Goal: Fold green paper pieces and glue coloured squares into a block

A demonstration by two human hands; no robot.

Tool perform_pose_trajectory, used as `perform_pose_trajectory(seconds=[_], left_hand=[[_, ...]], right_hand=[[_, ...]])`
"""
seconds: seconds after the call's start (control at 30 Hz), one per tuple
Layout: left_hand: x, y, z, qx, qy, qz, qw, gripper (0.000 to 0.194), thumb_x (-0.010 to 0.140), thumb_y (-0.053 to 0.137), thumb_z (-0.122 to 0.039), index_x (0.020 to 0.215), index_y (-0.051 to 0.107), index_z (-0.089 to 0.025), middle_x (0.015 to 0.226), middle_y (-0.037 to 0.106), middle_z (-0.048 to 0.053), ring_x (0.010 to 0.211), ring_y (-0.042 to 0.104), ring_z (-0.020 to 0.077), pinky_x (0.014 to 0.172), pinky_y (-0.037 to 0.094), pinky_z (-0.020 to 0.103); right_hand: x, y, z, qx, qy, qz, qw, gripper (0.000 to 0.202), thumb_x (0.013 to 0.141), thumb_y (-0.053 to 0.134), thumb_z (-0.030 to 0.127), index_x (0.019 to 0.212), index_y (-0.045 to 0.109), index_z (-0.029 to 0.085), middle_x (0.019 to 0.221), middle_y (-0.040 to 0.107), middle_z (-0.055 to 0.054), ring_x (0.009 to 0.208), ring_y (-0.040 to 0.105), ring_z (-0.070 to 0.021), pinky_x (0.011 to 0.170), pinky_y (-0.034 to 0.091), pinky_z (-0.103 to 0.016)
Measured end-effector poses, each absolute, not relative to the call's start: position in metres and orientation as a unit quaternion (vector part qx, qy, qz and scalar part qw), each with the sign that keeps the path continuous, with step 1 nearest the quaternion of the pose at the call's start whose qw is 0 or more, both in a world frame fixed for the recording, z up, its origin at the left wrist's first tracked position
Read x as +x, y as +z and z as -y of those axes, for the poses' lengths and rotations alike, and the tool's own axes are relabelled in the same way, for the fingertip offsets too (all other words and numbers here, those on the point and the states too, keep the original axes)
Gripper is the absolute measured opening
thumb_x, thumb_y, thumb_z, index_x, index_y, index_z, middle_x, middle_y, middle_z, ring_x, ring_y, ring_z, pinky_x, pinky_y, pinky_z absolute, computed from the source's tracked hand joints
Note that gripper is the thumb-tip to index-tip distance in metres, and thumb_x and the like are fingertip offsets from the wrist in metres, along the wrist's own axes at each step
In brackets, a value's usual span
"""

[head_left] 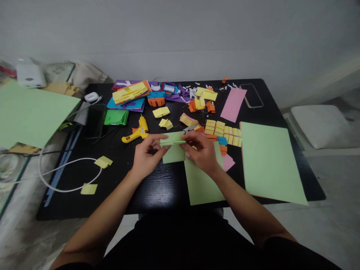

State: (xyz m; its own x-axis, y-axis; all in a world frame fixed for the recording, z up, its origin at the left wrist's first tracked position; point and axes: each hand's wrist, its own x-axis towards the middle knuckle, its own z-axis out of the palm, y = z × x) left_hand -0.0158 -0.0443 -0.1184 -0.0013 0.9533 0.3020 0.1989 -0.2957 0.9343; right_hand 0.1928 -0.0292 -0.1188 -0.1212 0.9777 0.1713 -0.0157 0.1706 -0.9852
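Between my two hands is a light green sheet of paper (173,153) with a folded strip across its middle. My left hand (147,155) pinches the fold's left end between thumb and fingers. At the right end, my right hand (201,150) grips the same paper. The sheet's lower part hangs just above the black table (160,191). Beneath my right hand and wrist lies another green sheet (201,185). Scissors (190,128) lie just behind my right fingers, partly hidden. A yellow glue gun (137,131) rests to the left of my left hand.
Folded yellow paper pieces (225,131) sit in rows right of centre, beside a large green sheet stack (271,161). A pink strip (234,104) and a phone (253,96) lie at the back right. A white cable (70,190) loops at the left.
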Motion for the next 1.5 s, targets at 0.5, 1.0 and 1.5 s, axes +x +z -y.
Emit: perform_pose_trajectory(seconds=[0.5, 1.0, 1.5], left_hand=[[-0.021, -0.118, 0.037, 0.672, 0.519, -0.501, 0.171, 0.005, 0.093, 0.079, -0.029, 0.095, 0.08, -0.025, 0.127, 0.071, 0.006, 0.12, 0.066, 0.0237, 0.103, 0.055, 0.042], [-0.009, -0.117, 0.047, 0.567, 0.554, -0.463, 0.397, 0.022, 0.096, 0.073, -0.031, 0.113, 0.061, -0.025, 0.059, 0.054, -0.009, 0.047, 0.044, 0.0086, 0.047, 0.034, 0.021], [-0.014, -0.115, 0.048, 0.648, 0.519, -0.45, 0.33, 0.018, 0.087, 0.086, -0.025, 0.103, 0.08, -0.022, 0.083, 0.076, 0.0, 0.067, 0.066, 0.0109, 0.062, 0.054, 0.023]], right_hand=[[0.192, -0.121, 0.027, -0.444, 0.479, 0.564, 0.505, 0.015, 0.089, 0.081, 0.036, 0.093, 0.075, 0.023, 0.09, 0.07, -0.003, 0.076, 0.064, -0.0159, 0.06, 0.052, -0.029], [0.187, -0.115, 0.035, -0.417, 0.542, 0.506, 0.526, 0.032, 0.088, 0.078, 0.025, 0.108, 0.054, 0.029, 0.077, 0.065, 0.007, 0.057, 0.056, -0.0105, 0.048, 0.04, -0.024], [0.19, -0.119, 0.034, -0.411, 0.478, 0.596, 0.497, 0.016, 0.084, 0.088, 0.031, 0.099, 0.084, 0.027, 0.082, 0.076, 0.0, 0.064, 0.056, -0.0127, 0.051, 0.038, -0.027]])
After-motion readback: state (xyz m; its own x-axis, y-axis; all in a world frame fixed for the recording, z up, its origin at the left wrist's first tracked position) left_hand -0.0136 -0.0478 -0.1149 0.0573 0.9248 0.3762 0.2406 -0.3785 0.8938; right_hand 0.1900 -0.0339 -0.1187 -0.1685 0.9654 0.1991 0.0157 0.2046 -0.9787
